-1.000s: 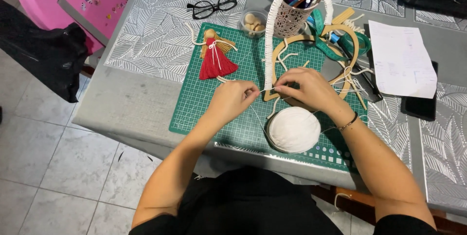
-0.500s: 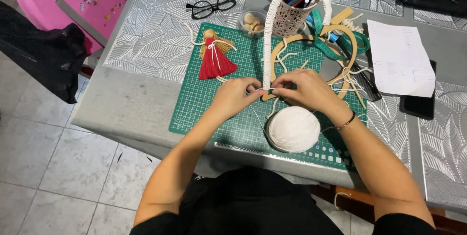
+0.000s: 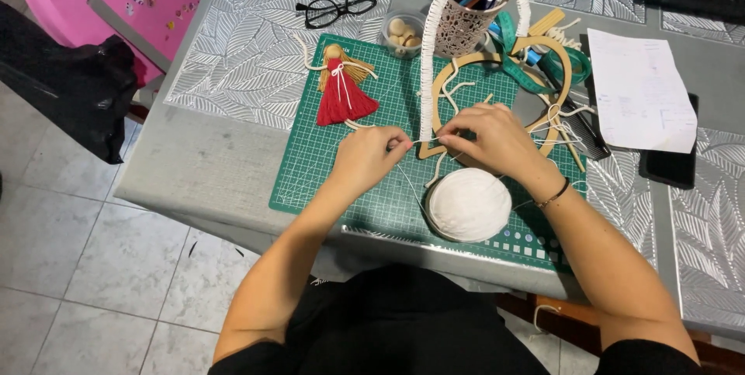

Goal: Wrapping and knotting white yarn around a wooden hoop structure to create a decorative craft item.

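While your left hand (image 3: pixel 371 156) pinches the white cord (image 3: pixel 425 140) taut, your right hand (image 3: pixel 489 136) grips it at the wooden hoop (image 3: pixel 560 80), above the yarn ball (image 3: pixel 469 204)

Both forearms are bare from the elbow down, with no sleeves showing along them. At the lower edge of the frame a black garment covers the lap and body, and black cloth shows again at the lower right corner. The right hand (image 3: pixel 497 138) has a thin dark bracelet (image 3: pixel 552 195) around its wrist. The left hand (image 3: pixel 371 156) wears nothing.
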